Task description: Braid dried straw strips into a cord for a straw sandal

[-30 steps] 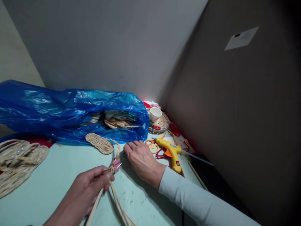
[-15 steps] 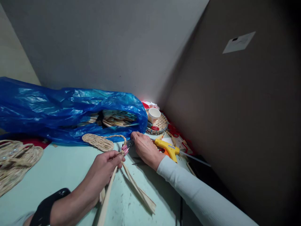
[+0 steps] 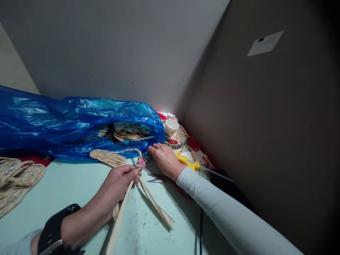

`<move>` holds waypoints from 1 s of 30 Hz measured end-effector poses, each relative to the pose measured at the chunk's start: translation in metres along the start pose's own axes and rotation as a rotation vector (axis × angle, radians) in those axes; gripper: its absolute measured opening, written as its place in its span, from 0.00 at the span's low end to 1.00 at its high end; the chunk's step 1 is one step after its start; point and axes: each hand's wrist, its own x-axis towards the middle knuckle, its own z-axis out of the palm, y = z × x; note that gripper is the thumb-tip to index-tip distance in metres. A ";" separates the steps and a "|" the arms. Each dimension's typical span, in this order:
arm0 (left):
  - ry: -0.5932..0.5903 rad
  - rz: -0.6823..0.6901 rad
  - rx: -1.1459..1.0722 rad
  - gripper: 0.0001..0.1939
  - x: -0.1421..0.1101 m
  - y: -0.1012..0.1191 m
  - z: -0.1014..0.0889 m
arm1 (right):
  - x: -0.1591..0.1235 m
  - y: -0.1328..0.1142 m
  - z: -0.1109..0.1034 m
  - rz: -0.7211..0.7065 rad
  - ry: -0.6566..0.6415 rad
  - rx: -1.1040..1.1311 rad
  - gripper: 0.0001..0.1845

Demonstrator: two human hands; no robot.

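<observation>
My left hand [image 3: 120, 180] is closed on flat straw strands [image 3: 148, 202] just below a pink binder clip [image 3: 141, 163] that clamps them. A thin braid runs from the clip to an oval coil of braided straw [image 3: 107, 158] on the pale green table [image 3: 66, 184]. My right hand [image 3: 165, 159] reaches in from the right. Its fingertips are bent down at a small dark thing right beside the clip, at the edge of the blue plastic bag [image 3: 66, 120]. What they pinch is too small to name.
The blue bag holds straw leaves. Scissor blades [image 3: 156, 179] poke out under my right wrist. A yellow glue gun [image 3: 187, 161], a woven tray [image 3: 181, 136] and a white cup [image 3: 171, 126] sit in the corner. A heap of braided straw [image 3: 16, 177] lies at the left.
Both hands have moved away from me toward the bag, taking the clip and strands along. My left forearm with its black watch has come into view. My right hand now covers the scissors' handles.
</observation>
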 end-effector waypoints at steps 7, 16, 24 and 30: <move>-0.063 0.009 0.000 0.16 0.002 -0.001 -0.002 | -0.007 -0.006 0.001 0.043 -0.049 -0.027 0.14; -0.152 0.002 0.009 0.19 0.003 -0.014 -0.005 | -0.002 -0.015 -0.001 0.227 -0.137 0.036 0.14; -0.173 0.001 0.007 0.19 0.000 -0.017 -0.007 | -0.002 -0.013 -0.006 0.285 -0.105 0.175 0.12; -0.182 -0.056 -0.022 0.19 0.000 -0.019 -0.011 | -0.027 -0.022 -0.028 0.303 0.009 0.288 0.13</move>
